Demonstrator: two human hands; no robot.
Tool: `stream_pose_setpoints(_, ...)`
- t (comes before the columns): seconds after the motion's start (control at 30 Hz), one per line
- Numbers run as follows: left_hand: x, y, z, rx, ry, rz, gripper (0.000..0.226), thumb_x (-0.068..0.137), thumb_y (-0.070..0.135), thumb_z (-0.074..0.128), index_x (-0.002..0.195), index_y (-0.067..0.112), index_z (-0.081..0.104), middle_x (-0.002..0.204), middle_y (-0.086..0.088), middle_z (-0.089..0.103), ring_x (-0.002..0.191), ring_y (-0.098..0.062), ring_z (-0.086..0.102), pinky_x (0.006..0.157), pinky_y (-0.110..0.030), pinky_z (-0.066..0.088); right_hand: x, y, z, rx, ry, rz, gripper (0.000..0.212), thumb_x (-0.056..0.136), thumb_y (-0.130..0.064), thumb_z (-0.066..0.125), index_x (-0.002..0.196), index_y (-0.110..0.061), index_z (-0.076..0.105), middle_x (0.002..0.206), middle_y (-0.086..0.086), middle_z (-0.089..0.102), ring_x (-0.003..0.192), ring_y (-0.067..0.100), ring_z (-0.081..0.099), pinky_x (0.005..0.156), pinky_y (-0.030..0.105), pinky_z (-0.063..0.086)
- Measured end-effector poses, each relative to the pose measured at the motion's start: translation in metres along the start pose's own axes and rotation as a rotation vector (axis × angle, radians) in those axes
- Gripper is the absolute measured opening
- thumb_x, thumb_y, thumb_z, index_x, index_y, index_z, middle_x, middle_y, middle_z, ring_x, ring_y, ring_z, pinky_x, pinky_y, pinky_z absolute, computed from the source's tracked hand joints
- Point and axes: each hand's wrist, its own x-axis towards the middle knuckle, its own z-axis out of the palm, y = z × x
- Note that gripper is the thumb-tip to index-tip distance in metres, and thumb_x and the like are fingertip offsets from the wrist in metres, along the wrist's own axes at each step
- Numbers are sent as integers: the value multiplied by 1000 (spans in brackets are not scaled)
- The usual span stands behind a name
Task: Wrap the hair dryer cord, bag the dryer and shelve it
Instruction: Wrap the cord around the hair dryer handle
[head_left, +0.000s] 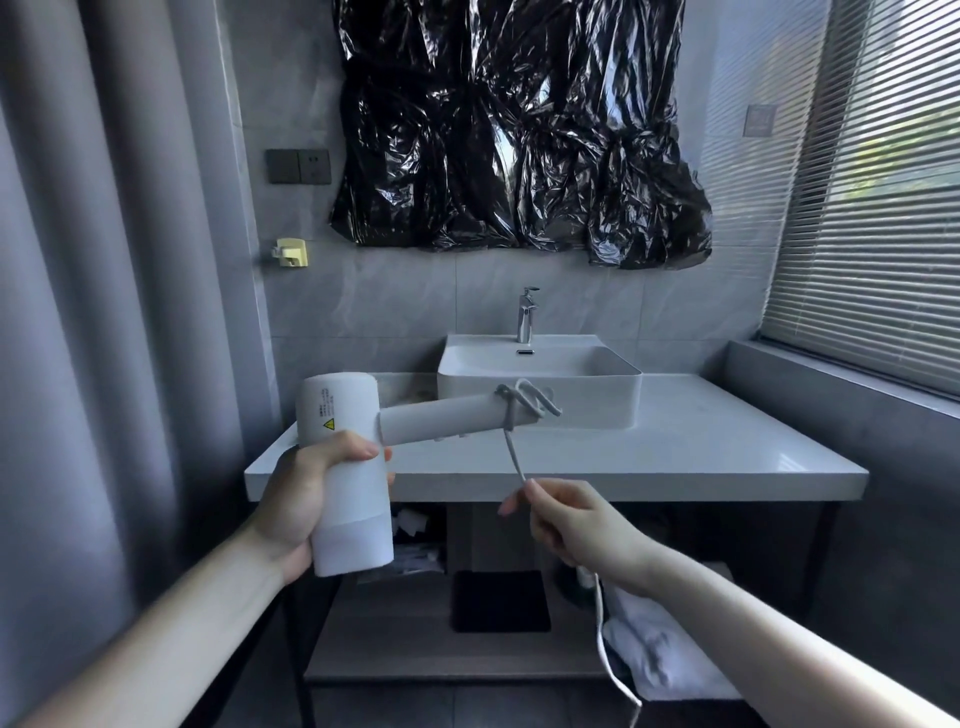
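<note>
left hand (298, 499): wrapped round the barrel of the hair dryer (348, 467), thumb across the front, fingers curled behind. Firm hold, dryer in mid-air in front of the counter.
right hand (563, 519): thumb and forefinger pinched on the cord (511, 452), other fingers loosely curled beneath. Cord runs taut from the pinch up to the handle.
cord tail: slack hangs from under the right hand, drops past the wrist and out the bottom of the view. Plug not visible.
dryer handle (441, 418): points right, roughly level. A few messy turns of cord sit bunched at its far end, one loop sticking out loose.
step: wrapping, early. Most of the cord looks unwound yet.
next move: probably carry the pinch round the handle, lay turns side by side toward the barrel, feed slack through the fingers. Needs steady tension or the loose loop slips off the end.
bag: can't pick one out for certain. Something white lies on the low shelf (415, 639) under the counter; can't tell what.
counter (675, 457): pale top just behind the hands, white basin (540, 384) on it, tap behind.
wall: black plastic sheet (519, 130) taped above the basin.
</note>
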Motion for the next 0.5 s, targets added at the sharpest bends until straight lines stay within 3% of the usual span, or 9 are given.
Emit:
stream_pose_setpoints(0.1, 5, 3, -1, 61, 127, 72, 51, 47, 31, 81, 90, 4, 74, 77, -17, 71, 55, -25, 65, 51, -33, 56, -11, -1, 3, -213, 27, -33, 47, 115, -38, 41, 102, -12, 78, 52, -13, 43, 49, 6, 35, 46, 15, 31)
stream_pose_setpoints(0.2, 11, 2, -6, 120, 224, 115, 52, 54, 25, 81, 96, -4, 73, 81, -20, 70, 63, -30, 64, 53, -35, 56, -25, -10, 3, -371, 29, -83, 49, 113, -44, 45, 89, -17, 78, 55, -11, 44, 50, 6, 37, 52, 19, 33)
stream_pose_setpoints(0.3, 15, -2, -11, 184, 271, 148, 34, 57, 24, 82, 86, 7, 74, 77, -14, 70, 69, -30, 64, 62, -40, 54, -36, -21, 0, -498, 37, -162, 52, 110, -45, 49, 80, -8, 69, 57, -4, 43, 52, 9, 36, 54, 25, 34)
stream_pose_setpoints(0.4, 16, -6, -12, 248, 298, 181, 30, 56, 23, 82, 81, 12, 70, 62, 1, 69, 65, -29, 63, 62, -38, 51, -42, -35, -3, -522, 76, -232, 48, 109, -41, 53, 76, -7, 61, 55, -3, 43, 51, 7, 38, 55, 31, 39)
stream_pose_setpoints(0.5, 12, -11, -10, 282, 275, 167, 29, 56, 23, 82, 80, 13, 70, 57, 7, 68, 64, -28, 63, 62, -37, 51, -42, -52, -10, -448, 152, -292, 42, 108, -33, 57, 73, -10, 60, 53, -9, 37, 51, 5, 32, 53, 28, 35)
